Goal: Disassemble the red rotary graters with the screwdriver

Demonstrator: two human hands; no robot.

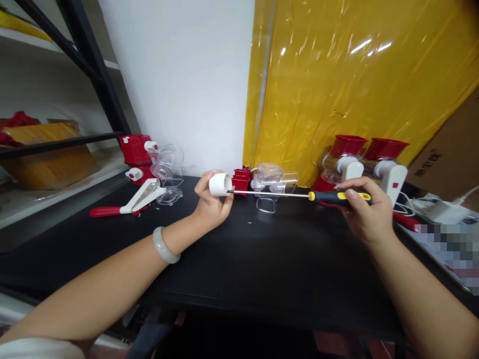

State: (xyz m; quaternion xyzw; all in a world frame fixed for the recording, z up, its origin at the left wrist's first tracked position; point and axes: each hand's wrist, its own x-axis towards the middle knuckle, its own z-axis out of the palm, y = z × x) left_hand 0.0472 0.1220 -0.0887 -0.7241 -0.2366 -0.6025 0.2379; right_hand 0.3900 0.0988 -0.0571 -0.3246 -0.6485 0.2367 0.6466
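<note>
A white cylindrical cap [220, 184] is held in my left hand [214, 204], its open end facing right. The fingers are wrapped around it, above the black table. My right hand [364, 209] grips a screwdriver [325, 196] by its black and yellow handle. The metal shaft points left, and its tip is at the rim of the cap's opening. Whether the tip touches anything inside cannot be seen.
White arm with red handle [106, 212] lies on the black table [262, 269] at left, beside red housings [136, 149] and clear parts [167, 164]. Clear parts [269, 174] stand behind my hands. Two red-and-white assemblies [352, 169] and a white adapter [447, 210] are at right.
</note>
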